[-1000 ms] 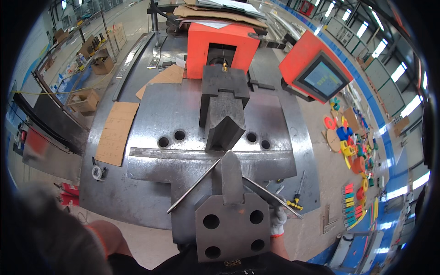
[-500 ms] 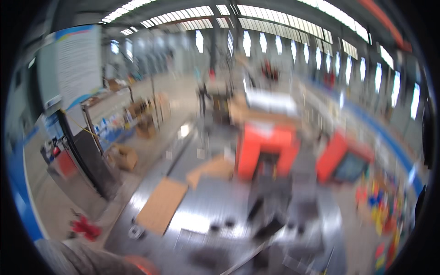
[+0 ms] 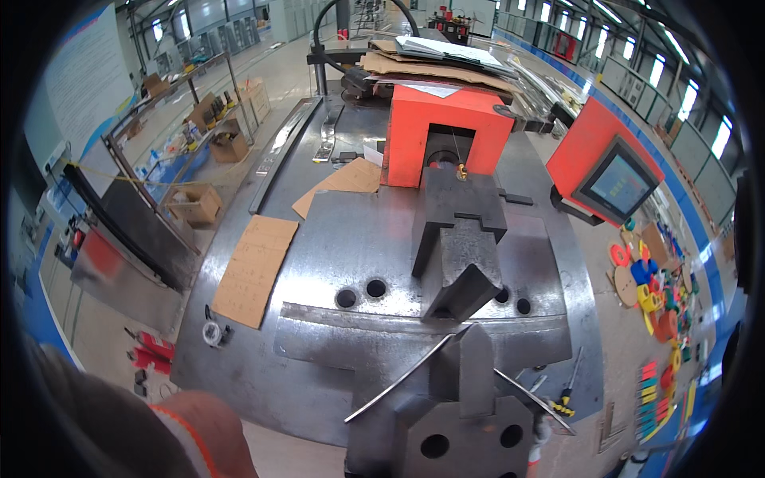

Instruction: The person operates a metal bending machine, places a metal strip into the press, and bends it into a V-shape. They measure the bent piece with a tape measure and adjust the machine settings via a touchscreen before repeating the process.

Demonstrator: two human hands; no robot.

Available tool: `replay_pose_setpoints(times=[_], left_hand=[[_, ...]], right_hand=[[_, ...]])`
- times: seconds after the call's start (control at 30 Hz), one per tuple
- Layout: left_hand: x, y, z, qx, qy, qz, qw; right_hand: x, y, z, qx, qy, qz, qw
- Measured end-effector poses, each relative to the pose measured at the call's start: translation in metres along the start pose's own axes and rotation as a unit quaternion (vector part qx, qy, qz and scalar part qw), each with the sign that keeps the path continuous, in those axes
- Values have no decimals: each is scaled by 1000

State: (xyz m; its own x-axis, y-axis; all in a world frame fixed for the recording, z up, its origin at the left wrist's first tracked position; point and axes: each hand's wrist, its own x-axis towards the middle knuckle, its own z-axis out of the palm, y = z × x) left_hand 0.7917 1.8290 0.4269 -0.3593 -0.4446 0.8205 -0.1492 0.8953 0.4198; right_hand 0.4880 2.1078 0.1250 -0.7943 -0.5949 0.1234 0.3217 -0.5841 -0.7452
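Since half a second ago my view has dropped back down from the hall onto the machine, and the blur has gone; against the frame a second ago it sits a little higher and further left, with more of the bed showing.

From the head camera I see a bent metal strip (image 3: 414, 373) lying across the lower die block (image 3: 446, 422) at the near edge of the steel bed (image 3: 351, 239). Its two arms slope away left and right from the die's upright wedge. The dark pointed punch (image 3: 462, 267) stands just beyond it, tip toward the die, with a narrow gap between them. Behind the punch is the orange ram housing (image 3: 442, 131), topped with cardboard sheets (image 3: 430, 68).

My right hand (image 3: 540, 436) shows only as a sliver of glove at the lower right, touching or just beside the strip's right arm (image 3: 532, 398). I cannot tell whether its fingers are together or apart, as the die block hides most of it. My left hand is out of the picture; only a grey sleeve with an orange cuff (image 3: 191, 434) comes in at the lower left.

A screwdriver (image 3: 567, 390) with a yellow and black handle lies on the bed near the right hand. An orange control console (image 3: 606, 171) with a screen stands to the right. A flat piece of cardboard (image 3: 255, 267) lies on the bed's left side.
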Motion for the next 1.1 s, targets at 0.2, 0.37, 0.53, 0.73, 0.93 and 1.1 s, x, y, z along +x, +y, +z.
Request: replay_pose_setpoints(times=[0.2,0.37,0.53,0.73,0.93,1.1], left_hand=[[-25,20,4,-74,90,-57,992],[-134,-53,82,-53,-323,-193,925],[-146,-38,94,-7,-405,-249,880],[-174,-32,84,43,-354,-214,910],[-196,-36,91,29,-245,-188,951],[-201,-43,95,13,-213,-182,960]], right_hand=[[-23,-9,-16,7,23,16,1000],[-25,16,-48,-3,-54,53,997],[-24,7,-35,20,-44,14,999],[-27,8,-28,10,28,7,1000],[-32,4,-32,-37,36,25,998],[-30,2,-22,-37,55,17,998]])
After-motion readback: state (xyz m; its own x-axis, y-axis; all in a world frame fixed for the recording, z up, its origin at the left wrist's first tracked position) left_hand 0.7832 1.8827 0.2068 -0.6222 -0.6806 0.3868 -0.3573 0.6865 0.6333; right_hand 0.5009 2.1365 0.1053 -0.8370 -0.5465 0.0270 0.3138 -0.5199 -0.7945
